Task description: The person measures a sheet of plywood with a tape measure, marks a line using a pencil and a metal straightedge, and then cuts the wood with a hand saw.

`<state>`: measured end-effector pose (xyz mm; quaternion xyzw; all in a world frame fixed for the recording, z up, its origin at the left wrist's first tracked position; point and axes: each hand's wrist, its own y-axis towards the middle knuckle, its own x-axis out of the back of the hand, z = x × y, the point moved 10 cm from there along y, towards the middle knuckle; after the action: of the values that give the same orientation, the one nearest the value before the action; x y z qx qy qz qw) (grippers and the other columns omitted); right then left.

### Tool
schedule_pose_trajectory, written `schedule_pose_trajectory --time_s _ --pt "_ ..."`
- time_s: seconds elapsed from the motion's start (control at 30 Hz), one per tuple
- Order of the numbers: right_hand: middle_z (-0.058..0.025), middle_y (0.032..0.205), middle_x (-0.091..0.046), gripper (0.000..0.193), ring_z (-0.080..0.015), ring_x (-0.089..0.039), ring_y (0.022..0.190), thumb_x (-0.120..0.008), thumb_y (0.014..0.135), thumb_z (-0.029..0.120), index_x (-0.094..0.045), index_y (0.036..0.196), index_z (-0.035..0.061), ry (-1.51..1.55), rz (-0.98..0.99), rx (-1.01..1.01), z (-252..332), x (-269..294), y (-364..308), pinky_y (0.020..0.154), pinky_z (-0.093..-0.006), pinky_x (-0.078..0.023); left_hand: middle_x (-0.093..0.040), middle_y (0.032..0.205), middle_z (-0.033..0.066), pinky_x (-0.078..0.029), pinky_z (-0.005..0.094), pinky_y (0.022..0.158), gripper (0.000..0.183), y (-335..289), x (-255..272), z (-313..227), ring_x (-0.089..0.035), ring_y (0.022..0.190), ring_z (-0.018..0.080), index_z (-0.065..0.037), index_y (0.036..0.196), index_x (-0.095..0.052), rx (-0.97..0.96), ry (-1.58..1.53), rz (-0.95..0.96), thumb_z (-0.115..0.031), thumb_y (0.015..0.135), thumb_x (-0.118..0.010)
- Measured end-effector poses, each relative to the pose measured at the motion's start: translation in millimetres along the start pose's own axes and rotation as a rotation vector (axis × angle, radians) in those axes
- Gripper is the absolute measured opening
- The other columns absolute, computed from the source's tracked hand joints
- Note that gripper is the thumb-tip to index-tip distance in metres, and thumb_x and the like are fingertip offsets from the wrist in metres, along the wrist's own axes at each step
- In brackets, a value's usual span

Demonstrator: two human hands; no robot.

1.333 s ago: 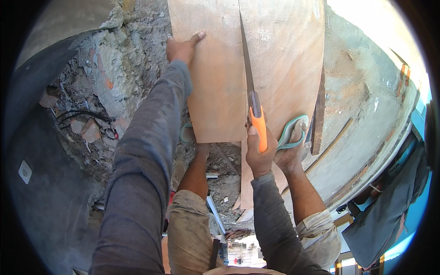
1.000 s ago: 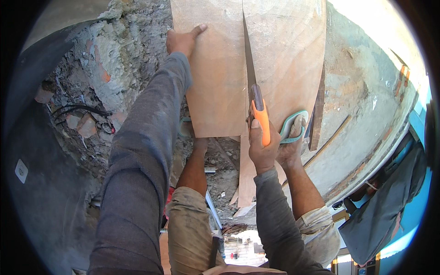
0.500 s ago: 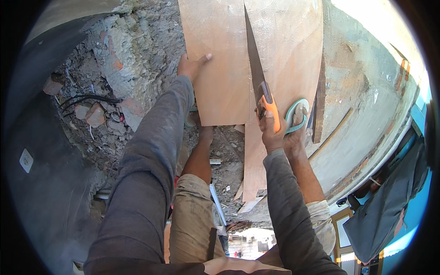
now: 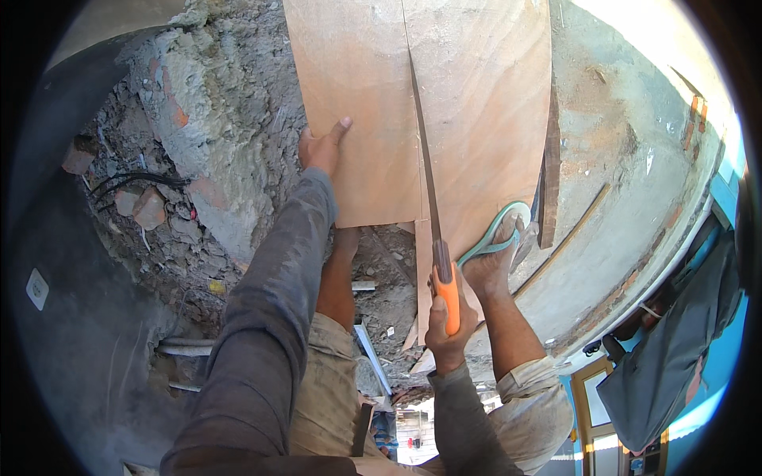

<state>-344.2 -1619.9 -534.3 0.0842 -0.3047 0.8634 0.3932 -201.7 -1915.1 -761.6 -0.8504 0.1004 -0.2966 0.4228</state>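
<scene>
A plywood sheet [image 4: 484,119] lies in front of me, with a thin lengthwise line down its middle. My left hand [image 4: 321,149] grips its left edge, thumb on top and the other fingers hidden at the edge. In my right hand [image 4: 449,339] is the orange handle of a handsaw [image 4: 449,295], closed in my fingers. The long dark blade points away from me along the line, and the handle sits nearer me than the sheet's left piece's near edge. My right foot in a green flip-flop [image 4: 508,226] rests on the sheet's right near part.
Broken masonry and rubble [image 4: 151,202] with black cables lie to the left, beside a dark wall with a white socket [image 4: 36,289]. A wooden strip [image 4: 563,242] lies on the concrete at right. A dark cloth bag [image 4: 667,349] hangs at far right.
My right hand has drawn the handsaw back toward me, its handle now lower in view. My left hand keeps its hold on the plywood edge; the whole view has shifted slightly.
</scene>
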Motion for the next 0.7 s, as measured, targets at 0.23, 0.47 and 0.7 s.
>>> schedule_pose_trajectory --time_s 0.23,0.47,0.7 --pt "-0.0203 0.121 -0.071 0.061 -0.0241 -0.070 0.098 -0.059 0.103 0.034 -0.053 0.138 -0.0158 0.064 0.037 -0.144 3 -15 14 0.088 -0.0328 -0.054 -0.071 0.118 0.0218 -0.057 0.0398 0.091 0.070 8 -3 10 -0.071 0.103 0.0322 0.006 0.123 -0.062 0.030 -0.091 0.058 -0.033 0.075 -0.093" --pt "-0.0297 0.144 -0.051 0.087 -0.0348 -0.056 0.131 -0.034 0.102 0.064 -0.035 0.151 -0.0070 -0.106 0.381 -0.381 -22 -34 35 0.113 -0.0470 -0.045 -0.071 0.117 0.0217 -0.057 0.0410 0.092 0.070 6 0 11 -0.071 0.104 0.0330 0.005 0.120 -0.064 -0.027 0.042 -0.028 -0.038 0.073 -0.093" --pt "-0.0105 0.097 -0.073 0.043 -0.0128 -0.067 0.080 -0.057 0.105 0.031 -0.065 0.128 -0.0038 0.836 -0.078 -0.644 -51 -6 49 0.075 -0.0253 -0.054 -0.071 0.118 0.0228 -0.058 0.0421 0.090 0.077 9 7 10 -0.072 0.103 0.0341 0.005 0.120 -0.064 -0.058 0.142 -0.076 -0.043 0.070 -0.095"
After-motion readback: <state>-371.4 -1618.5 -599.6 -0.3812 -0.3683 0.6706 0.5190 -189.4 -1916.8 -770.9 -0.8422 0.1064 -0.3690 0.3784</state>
